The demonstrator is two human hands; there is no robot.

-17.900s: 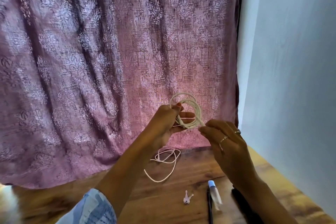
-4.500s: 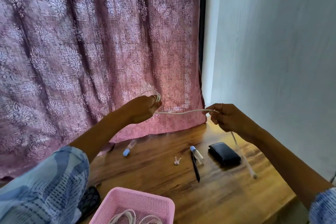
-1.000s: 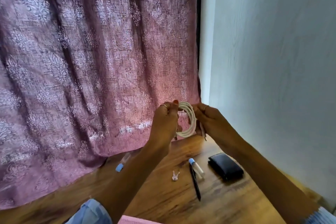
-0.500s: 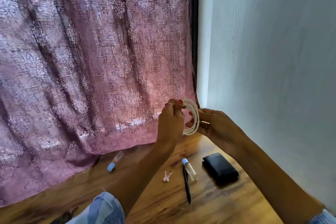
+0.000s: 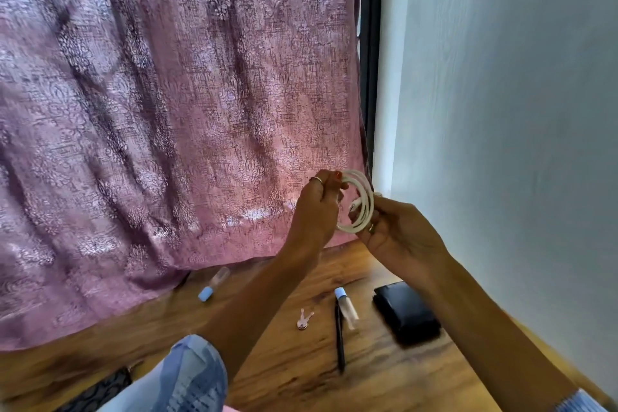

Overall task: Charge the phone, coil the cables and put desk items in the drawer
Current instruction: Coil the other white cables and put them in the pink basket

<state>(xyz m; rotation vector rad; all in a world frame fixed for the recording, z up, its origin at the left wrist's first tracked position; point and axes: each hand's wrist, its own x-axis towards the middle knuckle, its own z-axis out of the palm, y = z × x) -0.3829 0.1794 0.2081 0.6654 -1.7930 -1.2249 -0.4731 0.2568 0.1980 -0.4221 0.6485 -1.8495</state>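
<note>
White round cable coil point(image 5: 363, 202) now fully wound; a few seconds ago cable stretched straight. Left hand point(image 5: 316, 211) pinches coil top, right hand point(image 5: 398, 234) grips coil side. Coiling nearly done.

The left hand point(image 5: 316, 211) hides part of the cable point(image 5: 363, 207) coil. A dark patterned object point(image 5: 100, 391) at lower left is cut off, unidentifiable. The bottles point(image 5: 346, 308) are blurred.

Your cable point(image 5: 363, 207) is white. Curtain point(image 5: 174, 117): mauve-pink, damask print. Desk point(image 5: 294, 361): warm brown woodgrain. Wallet point(image 5: 406, 316) and pen point(image 5: 340, 341) black, keys point(image 5: 303, 319) silvery-pink, both tubes point(image 5: 346, 306) clear with light-blue caps. Wall point(image 5: 501, 110) pale grey-blue. Sleeve point(image 5: 187, 375): blue patchy print.
</note>
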